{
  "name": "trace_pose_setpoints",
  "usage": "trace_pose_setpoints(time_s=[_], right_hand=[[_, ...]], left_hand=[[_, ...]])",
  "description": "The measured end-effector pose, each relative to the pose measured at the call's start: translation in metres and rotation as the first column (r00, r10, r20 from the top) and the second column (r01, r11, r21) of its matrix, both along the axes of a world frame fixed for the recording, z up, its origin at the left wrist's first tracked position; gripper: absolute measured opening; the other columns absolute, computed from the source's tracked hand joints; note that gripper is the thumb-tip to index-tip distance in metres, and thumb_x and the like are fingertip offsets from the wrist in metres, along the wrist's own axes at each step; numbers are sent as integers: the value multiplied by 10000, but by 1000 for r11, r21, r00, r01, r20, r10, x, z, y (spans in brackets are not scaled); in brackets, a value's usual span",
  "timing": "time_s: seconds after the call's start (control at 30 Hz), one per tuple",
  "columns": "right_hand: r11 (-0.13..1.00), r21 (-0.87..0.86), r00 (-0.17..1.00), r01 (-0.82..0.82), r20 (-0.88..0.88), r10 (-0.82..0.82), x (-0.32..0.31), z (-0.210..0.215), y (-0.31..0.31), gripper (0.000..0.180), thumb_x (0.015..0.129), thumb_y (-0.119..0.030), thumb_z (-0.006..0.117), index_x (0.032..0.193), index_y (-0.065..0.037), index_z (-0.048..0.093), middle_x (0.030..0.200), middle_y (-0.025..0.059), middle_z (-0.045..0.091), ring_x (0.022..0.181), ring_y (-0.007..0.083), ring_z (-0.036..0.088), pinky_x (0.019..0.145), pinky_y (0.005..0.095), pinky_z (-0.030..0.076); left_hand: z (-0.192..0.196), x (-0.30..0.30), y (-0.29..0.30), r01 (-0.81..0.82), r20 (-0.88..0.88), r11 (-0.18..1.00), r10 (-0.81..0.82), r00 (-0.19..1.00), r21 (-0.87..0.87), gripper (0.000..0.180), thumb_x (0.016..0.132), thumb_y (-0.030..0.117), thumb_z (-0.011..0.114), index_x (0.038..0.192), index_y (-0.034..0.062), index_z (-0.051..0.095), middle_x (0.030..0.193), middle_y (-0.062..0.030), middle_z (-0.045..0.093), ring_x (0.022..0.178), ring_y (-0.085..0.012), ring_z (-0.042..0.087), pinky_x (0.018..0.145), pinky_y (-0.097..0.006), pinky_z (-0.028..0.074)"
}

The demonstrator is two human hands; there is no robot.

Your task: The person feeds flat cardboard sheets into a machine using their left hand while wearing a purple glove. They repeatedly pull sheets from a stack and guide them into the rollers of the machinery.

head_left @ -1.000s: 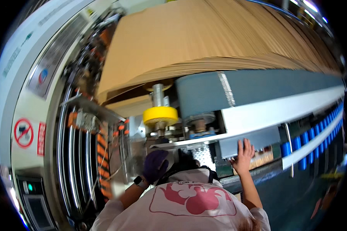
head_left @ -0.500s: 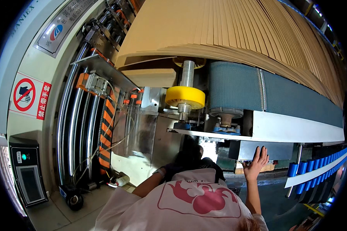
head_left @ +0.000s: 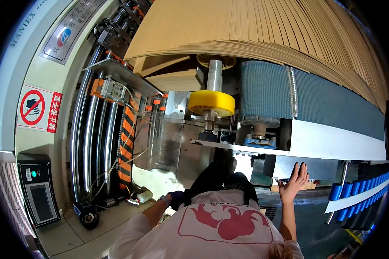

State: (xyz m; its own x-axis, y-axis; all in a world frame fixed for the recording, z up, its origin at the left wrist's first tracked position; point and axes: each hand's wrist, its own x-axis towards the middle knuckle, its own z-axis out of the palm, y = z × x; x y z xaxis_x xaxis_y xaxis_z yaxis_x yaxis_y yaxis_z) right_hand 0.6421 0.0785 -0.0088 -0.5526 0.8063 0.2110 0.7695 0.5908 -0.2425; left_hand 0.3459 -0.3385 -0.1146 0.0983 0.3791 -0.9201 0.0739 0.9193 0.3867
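Factory machinery looms overhead; the right hand [head_left: 293, 183] presses flat, fingers spread, bracing against the metal housing [head_left: 307, 166]; the left hand [head_left: 175, 199] is gloved, its grip hidden.

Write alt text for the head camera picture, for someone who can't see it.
A person in a white shirt bends under a machine, right hand flat on a metal housing, left hand low by its base. Above sit a yellow wheel, a blue-grey belt and stacked cardboard sheets.
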Motion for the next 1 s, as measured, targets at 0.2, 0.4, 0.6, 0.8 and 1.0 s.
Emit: trace_pose_setpoints(time_s=[0.2,0.4,0.6,0.8,1.0], right_hand=[[999,-36,1000,-2,10,2,1,3,0,1007,526,-146,780,1405,-64,295,1468,190,235,1366,364,199,1106,524,104],[999,-30,1000,-16,-1,16,2,0,1,1021,529,-138,801,1409,-73,287,1472,181,230,1371,360,191,1099,538,104],[999,-44,1000,-2,3,2,4,-1,2,1036,521,-141,823,1409,-82,294,1472,166,236,1374,348,191,1101,529,117],[998,-62,1000,-20,-9,20,6,0,3,1022,533,-145,828,1410,-93,304,1479,147,235,1378,331,188,1106,520,119],[999,-21,999,-36,-34,36,10,-6,3,1025,531,-171,830,1410,-95,309,1472,149,255,1374,332,205,1104,519,127]], left_hand=[[-20,7,-1,419,-487,908,-361,795,10,485,926,426,409,1226,55,496,1067,-198,620,956,-383,580,826,-448,459],[11,-21,27,-38,-881,960,269,388,276,470,852,442,569,1045,18,632,1025,-180,644,956,-338,599,851,-423,467],[41,-76,63,4,-788,887,409,461,462,374,881,366,559,921,-1,615,883,-166,634,830,-276,608,734,-379,469],[37,-160,65,-591,-388,513,858,336,623,356,946,331,458,1059,16,580,1008,-99,628,924,-211,594,819,-321,441],[84,-175,60,-202,-760,945,328,561,259,470,862,460,545,1004,20,627,917,-141,653,880,-229,615,803,-302,442]])
